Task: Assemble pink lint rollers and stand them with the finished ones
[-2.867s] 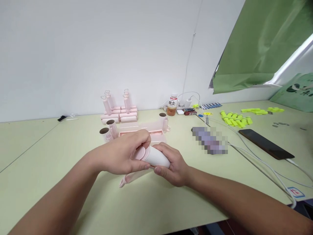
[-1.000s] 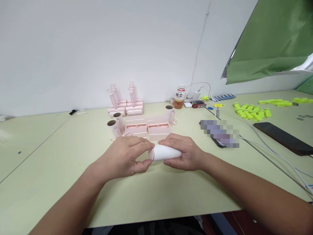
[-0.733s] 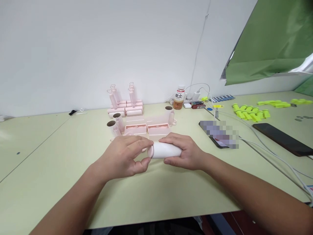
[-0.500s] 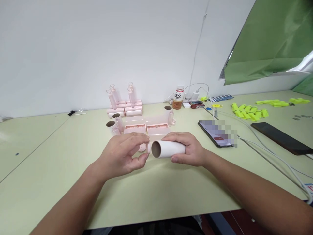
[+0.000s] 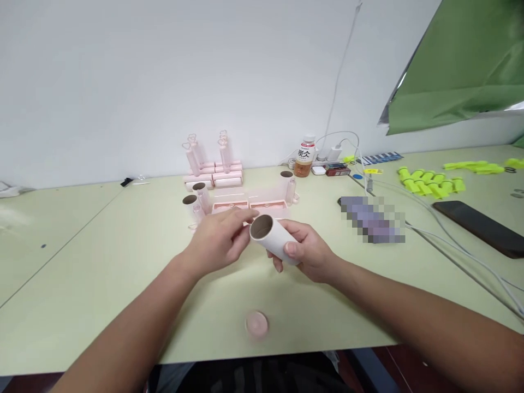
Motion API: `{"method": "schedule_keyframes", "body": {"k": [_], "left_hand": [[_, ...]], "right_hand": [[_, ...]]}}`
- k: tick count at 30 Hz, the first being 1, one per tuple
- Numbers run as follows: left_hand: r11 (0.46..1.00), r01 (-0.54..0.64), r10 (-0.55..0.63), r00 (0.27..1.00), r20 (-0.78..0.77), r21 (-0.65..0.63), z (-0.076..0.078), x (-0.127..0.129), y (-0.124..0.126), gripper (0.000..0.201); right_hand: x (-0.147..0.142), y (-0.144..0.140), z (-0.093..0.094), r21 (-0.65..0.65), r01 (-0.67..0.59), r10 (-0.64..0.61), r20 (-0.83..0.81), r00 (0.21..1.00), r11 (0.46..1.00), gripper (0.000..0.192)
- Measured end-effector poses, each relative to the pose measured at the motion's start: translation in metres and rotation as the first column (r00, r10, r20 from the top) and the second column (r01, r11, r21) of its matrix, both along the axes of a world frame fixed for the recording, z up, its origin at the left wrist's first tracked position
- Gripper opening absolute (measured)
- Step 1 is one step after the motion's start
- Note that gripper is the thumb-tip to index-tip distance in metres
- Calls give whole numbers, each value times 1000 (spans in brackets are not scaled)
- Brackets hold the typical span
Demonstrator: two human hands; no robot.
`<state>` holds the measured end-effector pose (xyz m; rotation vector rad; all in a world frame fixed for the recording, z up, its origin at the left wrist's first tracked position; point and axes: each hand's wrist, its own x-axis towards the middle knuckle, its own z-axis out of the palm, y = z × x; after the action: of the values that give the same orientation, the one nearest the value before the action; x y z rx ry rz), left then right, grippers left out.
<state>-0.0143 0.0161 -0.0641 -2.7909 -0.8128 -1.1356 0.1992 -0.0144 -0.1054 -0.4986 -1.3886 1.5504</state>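
My right hand grips a white paper roll with a brown cardboard core, its open end tilted up and to the left. Beside that open end is my left hand, empty, with its fingertips close to the rim. A round pink cap lies loose and blurred on the pale green table, near the front edge and below both hands. Just behind my hands are two pink trays.
Pink roller handles and cases stand at the back, with cardboard-cored tubes nearby. A drink bottle, chargers and white cables sit to the right, along with a dark phone and yellow-green parts.
The pink cap has come off the roll's end and now lies on the table near the front edge. My right hand has tipped the roll's open end upward. My left hand has let go.
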Motion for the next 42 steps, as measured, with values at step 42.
{"method": "schedule_keyframes", "body": {"k": [42], "left_hand": [[993,68,-89,969,231,95,22,-27,3,2]], "right_hand": [[5,-11,22,-431,-106,31,-176,984,896,35]]}}
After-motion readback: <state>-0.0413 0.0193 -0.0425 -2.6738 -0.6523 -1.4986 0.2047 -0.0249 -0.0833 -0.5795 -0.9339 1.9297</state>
